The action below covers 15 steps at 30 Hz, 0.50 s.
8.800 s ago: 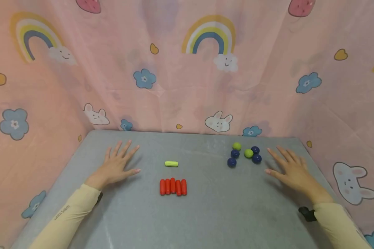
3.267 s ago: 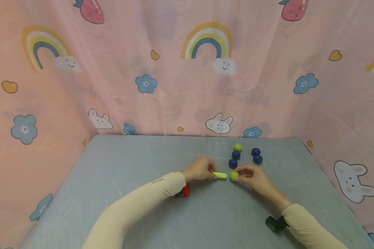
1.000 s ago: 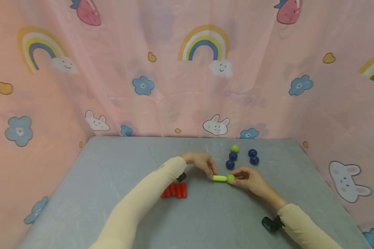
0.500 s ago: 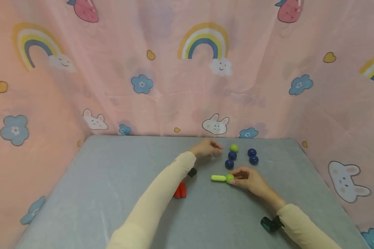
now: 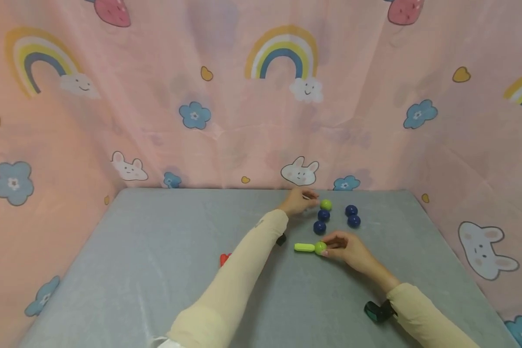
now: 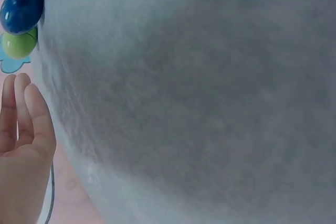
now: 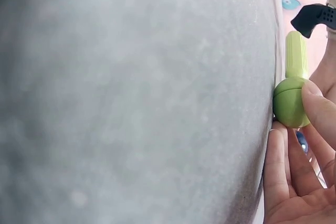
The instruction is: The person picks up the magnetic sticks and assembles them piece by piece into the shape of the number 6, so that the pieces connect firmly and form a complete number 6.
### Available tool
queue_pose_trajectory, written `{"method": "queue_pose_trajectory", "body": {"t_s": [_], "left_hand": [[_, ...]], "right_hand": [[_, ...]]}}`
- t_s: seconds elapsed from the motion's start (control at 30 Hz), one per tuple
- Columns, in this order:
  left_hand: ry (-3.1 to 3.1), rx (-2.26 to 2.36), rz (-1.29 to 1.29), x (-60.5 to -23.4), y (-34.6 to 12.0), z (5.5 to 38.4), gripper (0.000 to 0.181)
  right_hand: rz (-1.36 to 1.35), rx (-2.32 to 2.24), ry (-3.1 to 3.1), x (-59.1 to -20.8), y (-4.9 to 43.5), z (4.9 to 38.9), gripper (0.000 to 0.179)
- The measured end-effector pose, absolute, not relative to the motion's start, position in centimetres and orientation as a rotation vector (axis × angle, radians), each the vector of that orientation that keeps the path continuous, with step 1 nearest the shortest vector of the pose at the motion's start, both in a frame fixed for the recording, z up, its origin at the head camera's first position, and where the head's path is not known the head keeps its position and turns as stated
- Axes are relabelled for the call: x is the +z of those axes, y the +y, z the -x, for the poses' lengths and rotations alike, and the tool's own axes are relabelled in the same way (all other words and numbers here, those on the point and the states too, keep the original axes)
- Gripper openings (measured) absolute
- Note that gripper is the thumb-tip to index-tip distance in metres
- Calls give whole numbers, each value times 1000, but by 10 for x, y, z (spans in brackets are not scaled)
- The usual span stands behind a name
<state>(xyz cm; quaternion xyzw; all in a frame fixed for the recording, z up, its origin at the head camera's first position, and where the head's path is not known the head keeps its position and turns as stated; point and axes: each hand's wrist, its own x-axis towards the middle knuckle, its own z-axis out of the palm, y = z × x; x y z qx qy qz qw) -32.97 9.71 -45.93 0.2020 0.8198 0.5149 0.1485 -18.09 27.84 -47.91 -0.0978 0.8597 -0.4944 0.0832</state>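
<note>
My right hand (image 5: 348, 250) pinches a light-green ball (image 5: 320, 248) between thumb and fingers. A short ribbed yellow-green rod (image 5: 303, 247) extends leftward from this ball, end against it; the right wrist view shows ball (image 7: 290, 103) and rod (image 7: 296, 53) in line. Farther back, my left hand (image 5: 300, 200) holds nothing, fingers loosely bent. Its fingertips are just left of a second green ball (image 5: 326, 205), with a small gap in the left wrist view. Two dark-blue balls (image 5: 319, 227) stand in a row with that green ball.
Two more dark-blue balls (image 5: 354, 221) lie right of that row. Red rods (image 5: 224, 259) show beside the left sleeve (image 5: 243, 275), which hides most of them. A pink patterned curtain (image 5: 226, 145) rises behind the grey table (image 5: 165, 232).
The left hand let go of the yellow-green rod and moved back to the rear green ball. Earlier, rod and ball were brought together. The right hand keeps its hold on the ball.
</note>
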Motion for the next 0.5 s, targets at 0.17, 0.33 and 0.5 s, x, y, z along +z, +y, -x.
{"method": "queue_pose_trajectory", "body": {"t_s": [0.17,0.33,0.5], "left_hand": [[2350,1483,-563,-458,96,333,32],[2373,1388,-607,-456,99,336,34],[2372,1325,-719,-459,105,340,34]], "right_hand": [[279,-1465,2566,-479,276,182,35],[284,-1483,2558,-480,276,182,34],[301,-1486,2562,-480,277,182,34]]}}
